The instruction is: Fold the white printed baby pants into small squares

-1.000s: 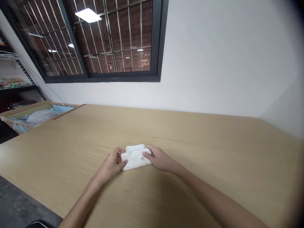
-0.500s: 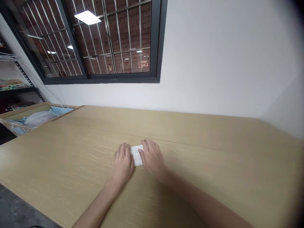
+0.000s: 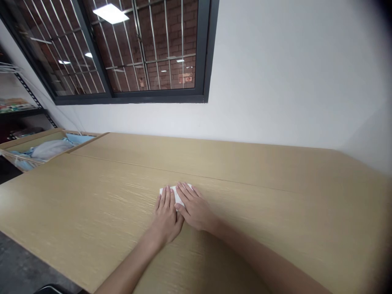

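A small white piece of paper or tissue [image 3: 178,199] lies on the wood-coloured table [image 3: 128,220], partly covered by both hands. My left hand [image 3: 167,214] rests flat across its left side, fingers stretched out and pointing away from me. Over the right side lies my right hand [image 3: 194,206], its fingers also extended and its thumb close to the left hand. The two hands almost touch at their inner edges. Whether the white piece is folded or single cannot be made out under the fingers.
A seam runs across the table behind the hands. At the far left stands a wooden-rimmed bin [image 3: 50,149] holding blue and whitish cloth or bags. Beyond the table are a white wall [image 3: 275,73] and a barred window [image 3: 153,45]. Shelves [image 3: 21,110] stand at the left edge.
My fingers have gone from holding the white piece's two sides to lying flat over it. The left hand has shifted slightly right and the hands are closer together.
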`<act>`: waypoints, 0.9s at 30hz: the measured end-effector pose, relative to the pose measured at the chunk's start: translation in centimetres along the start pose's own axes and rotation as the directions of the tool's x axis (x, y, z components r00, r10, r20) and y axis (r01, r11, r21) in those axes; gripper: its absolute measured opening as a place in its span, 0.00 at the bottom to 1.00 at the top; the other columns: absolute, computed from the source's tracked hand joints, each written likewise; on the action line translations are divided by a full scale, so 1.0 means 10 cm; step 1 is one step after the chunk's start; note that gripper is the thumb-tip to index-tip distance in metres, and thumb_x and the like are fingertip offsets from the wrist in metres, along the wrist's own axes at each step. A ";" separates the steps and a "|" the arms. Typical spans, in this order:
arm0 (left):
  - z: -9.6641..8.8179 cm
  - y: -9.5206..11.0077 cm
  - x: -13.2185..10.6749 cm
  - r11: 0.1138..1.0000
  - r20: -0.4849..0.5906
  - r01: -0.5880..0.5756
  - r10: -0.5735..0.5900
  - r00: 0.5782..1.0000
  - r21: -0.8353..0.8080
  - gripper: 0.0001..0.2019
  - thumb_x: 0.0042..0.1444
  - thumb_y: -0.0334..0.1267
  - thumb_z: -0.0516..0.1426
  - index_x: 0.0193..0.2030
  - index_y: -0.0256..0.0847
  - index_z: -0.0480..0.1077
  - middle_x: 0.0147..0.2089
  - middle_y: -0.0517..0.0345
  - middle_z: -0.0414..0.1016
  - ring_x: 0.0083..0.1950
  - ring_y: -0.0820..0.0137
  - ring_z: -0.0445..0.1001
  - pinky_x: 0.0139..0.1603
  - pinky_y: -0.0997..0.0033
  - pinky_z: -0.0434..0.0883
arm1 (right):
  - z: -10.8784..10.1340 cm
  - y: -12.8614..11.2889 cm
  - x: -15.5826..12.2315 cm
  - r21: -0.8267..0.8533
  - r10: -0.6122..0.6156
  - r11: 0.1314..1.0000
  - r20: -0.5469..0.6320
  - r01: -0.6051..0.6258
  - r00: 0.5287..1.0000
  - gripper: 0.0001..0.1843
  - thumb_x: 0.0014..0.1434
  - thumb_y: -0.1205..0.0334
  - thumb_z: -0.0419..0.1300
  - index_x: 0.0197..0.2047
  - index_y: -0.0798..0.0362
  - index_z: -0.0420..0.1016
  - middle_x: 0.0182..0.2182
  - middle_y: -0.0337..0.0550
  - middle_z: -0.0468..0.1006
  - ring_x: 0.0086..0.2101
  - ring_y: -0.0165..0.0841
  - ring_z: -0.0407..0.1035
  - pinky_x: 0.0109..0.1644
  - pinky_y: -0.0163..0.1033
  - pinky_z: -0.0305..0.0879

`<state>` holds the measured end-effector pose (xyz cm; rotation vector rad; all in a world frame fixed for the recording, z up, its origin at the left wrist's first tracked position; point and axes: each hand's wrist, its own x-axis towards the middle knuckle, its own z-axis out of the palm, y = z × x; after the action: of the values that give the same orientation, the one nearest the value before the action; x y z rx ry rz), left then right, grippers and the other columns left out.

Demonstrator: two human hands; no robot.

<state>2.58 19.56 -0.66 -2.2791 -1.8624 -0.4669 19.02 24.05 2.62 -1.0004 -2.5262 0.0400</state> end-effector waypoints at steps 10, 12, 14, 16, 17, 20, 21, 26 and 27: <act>-0.06 -0.21 -0.02 0.999 -0.211 -0.011 0.018 0.977 0.034 0.45 0.66 0.59 0.49 0.72 0.17 0.44 0.73 0.17 0.48 0.76 0.40 0.45 0.71 0.39 0.54 | -0.11 0.20 -0.04 0.038 0.064 0.997 0.092 -0.068 0.994 0.36 0.74 0.45 0.40 0.75 0.59 0.49 0.73 0.56 0.51 0.71 0.45 0.45 0.73 0.58 0.46; -0.20 -0.21 0.02 0.993 -0.220 -0.108 0.116 0.969 0.050 0.41 0.65 0.57 0.51 0.71 0.21 0.50 0.73 0.23 0.52 0.76 0.40 0.48 0.71 0.40 0.55 | -0.14 0.21 -0.02 0.021 0.043 0.999 0.068 -0.044 0.997 0.37 0.73 0.44 0.43 0.74 0.60 0.51 0.73 0.58 0.50 0.72 0.47 0.43 0.72 0.60 0.45; -0.32 -0.19 0.05 0.983 -0.184 -0.181 0.186 0.965 0.044 0.34 0.65 0.54 0.52 0.67 0.26 0.58 0.69 0.28 0.61 0.71 0.42 0.59 0.69 0.42 0.60 | -0.20 0.20 -0.01 0.009 -0.020 1.000 0.044 0.020 0.999 0.36 0.72 0.44 0.45 0.73 0.60 0.54 0.73 0.58 0.50 0.71 0.49 0.43 0.72 0.60 0.45; -0.38 -0.17 0.06 0.981 -0.145 -0.193 0.195 0.970 0.024 0.28 0.65 0.51 0.53 0.62 0.27 0.64 0.64 0.31 0.68 0.65 0.45 0.67 0.66 0.44 0.64 | -0.28 0.18 0.01 0.029 -0.085 0.996 0.050 0.083 0.995 0.35 0.71 0.44 0.49 0.71 0.59 0.59 0.71 0.59 0.56 0.69 0.50 0.50 0.70 0.58 0.49; -0.38 -0.16 0.06 0.983 -0.132 -0.185 0.186 0.974 0.014 0.27 0.65 0.50 0.53 0.61 0.27 0.65 0.63 0.31 0.70 0.63 0.46 0.69 0.64 0.45 0.66 | -0.32 0.17 0.02 0.056 -0.103 0.993 0.062 0.099 0.993 0.34 0.70 0.43 0.50 0.70 0.59 0.61 0.69 0.59 0.61 0.67 0.50 0.55 0.69 0.57 0.51; -0.32 -0.16 0.05 0.988 -0.120 -0.155 0.151 0.981 -0.023 0.30 0.64 0.51 0.54 0.63 0.26 0.63 0.64 0.30 0.68 0.64 0.45 0.68 0.64 0.44 0.66 | -0.44 0.20 0.04 0.166 -0.113 0.982 0.122 0.092 0.986 0.35 0.66 0.43 0.57 0.68 0.57 0.64 0.63 0.57 0.69 0.61 0.49 0.63 0.66 0.55 0.57; -0.29 -0.17 0.05 0.989 -0.116 -0.145 0.140 0.983 -0.039 0.32 0.63 0.52 0.55 0.64 0.27 0.61 0.65 0.30 0.67 0.65 0.45 0.67 0.64 0.44 0.66 | -0.46 0.22 0.05 0.202 -0.112 0.976 0.141 0.083 0.984 0.35 0.64 0.44 0.60 0.68 0.56 0.64 0.63 0.57 0.69 0.61 0.48 0.63 0.66 0.55 0.57; -0.24 -0.26 0.09 0.980 -0.116 -0.113 0.095 0.989 -0.164 0.25 0.60 0.37 0.56 0.63 0.33 0.62 0.65 0.36 0.69 0.65 0.48 0.67 0.64 0.45 0.65 | -0.41 0.34 0.06 0.331 -0.085 0.943 0.122 0.040 0.989 0.35 0.57 0.67 0.61 0.68 0.56 0.63 0.64 0.55 0.69 0.62 0.46 0.63 0.67 0.50 0.56; -0.25 -0.28 0.10 0.975 -0.122 -0.111 0.089 0.989 -0.192 0.23 0.58 0.33 0.55 0.61 0.34 0.63 0.63 0.37 0.70 0.64 0.49 0.69 0.63 0.45 0.65 | -0.38 0.35 0.06 0.348 -0.064 0.937 0.098 0.026 0.993 0.35 0.57 0.70 0.59 0.68 0.56 0.63 0.63 0.54 0.70 0.61 0.46 0.64 0.66 0.49 0.58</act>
<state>-0.33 20.28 1.78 -2.4014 -1.7068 -0.7810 22.38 26.62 5.66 -0.8154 -2.5153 0.5215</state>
